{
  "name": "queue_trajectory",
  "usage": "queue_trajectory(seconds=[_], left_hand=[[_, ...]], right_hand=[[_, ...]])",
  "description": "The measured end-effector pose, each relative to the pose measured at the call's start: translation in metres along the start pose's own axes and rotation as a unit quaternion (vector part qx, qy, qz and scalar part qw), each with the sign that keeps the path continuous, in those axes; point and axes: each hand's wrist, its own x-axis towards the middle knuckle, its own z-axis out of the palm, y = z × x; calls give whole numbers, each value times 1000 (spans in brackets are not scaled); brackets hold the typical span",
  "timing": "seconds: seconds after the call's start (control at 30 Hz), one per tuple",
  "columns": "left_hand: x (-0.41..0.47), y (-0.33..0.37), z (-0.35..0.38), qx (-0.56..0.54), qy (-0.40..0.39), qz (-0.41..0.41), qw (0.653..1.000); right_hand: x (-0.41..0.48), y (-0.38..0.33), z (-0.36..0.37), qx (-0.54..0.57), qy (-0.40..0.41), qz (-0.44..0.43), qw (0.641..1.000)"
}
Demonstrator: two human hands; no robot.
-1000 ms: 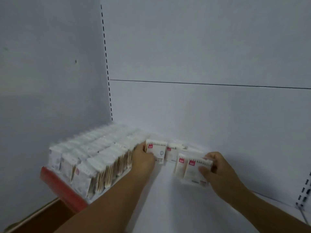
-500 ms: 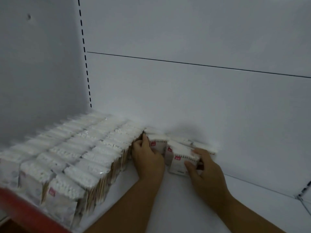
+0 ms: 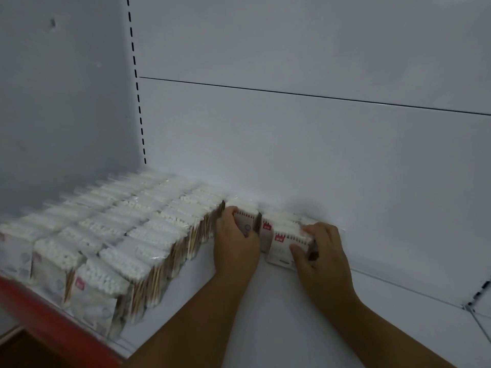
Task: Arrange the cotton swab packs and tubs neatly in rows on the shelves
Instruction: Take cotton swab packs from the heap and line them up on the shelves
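Several rows of clear cotton swab packs [image 3: 111, 235] with white tips and wooden sticks stand tightly on the left part of the white shelf [image 3: 279, 301]. At the back wall my left hand [image 3: 235, 245] grips one upright pack [image 3: 245, 219] right beside the filled rows. My right hand [image 3: 318, 251] holds a small bundle of packs [image 3: 285, 239] with red labels, thumb on the front and fingers over the top. The two held groups nearly touch each other.
A red price strip [image 3: 53, 322] runs along the shelf's front edge at lower left. The white back panel [image 3: 318, 142] and the left side wall [image 3: 66, 102] close in the shelf. A slotted upright [image 3: 481, 290] stands at far right.
The view has shifted closer and lower. Both hands have pushed their packs further back toward the wall, and the right hand's bundle has come nearer to the left hand's pack.
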Motion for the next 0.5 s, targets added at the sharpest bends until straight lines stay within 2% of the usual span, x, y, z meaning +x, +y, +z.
queue_trajectory(seconds=[0.2,0.3,0.4,0.5], left_hand=[[3,-3,0,18,35,11,999],[3,-1,-3,-23,72,50,996],[-2,2,-1,-52,-15,83,995],[-7,2,4,-26,-98,110,989]], right_hand=[[-1,12,5,25,-43,58,997],[-1,12,3,81,-25,74,994],[2,8,-1,129,45,88,987],[6,11,-8,124,99,107,982]])
